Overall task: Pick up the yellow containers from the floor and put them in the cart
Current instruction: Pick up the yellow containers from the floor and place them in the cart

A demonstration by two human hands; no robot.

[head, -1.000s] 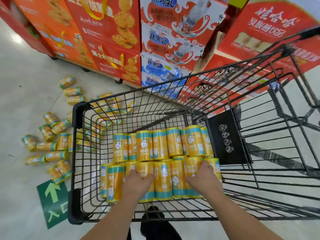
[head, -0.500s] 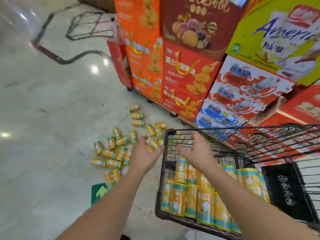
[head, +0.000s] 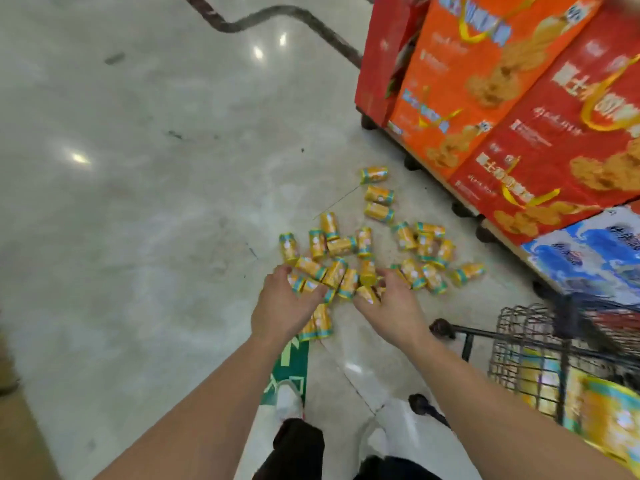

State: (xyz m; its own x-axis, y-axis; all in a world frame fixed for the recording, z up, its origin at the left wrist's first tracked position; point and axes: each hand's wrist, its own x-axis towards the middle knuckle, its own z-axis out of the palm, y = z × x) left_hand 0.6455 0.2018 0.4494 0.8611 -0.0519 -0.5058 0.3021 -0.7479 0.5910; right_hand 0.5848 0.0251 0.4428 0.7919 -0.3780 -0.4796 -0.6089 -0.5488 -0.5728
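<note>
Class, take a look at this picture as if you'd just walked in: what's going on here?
A person leans over a scatter of yellow containers lying on the shiny floor of a shop. The left hand and right hand reach down to the near edge of the pile, fingers open, nothing gripped yet. To the person's right stands a wire cart with more of the same containers inside. Many are left on the floor, beside stacked orange cartons.
</note>
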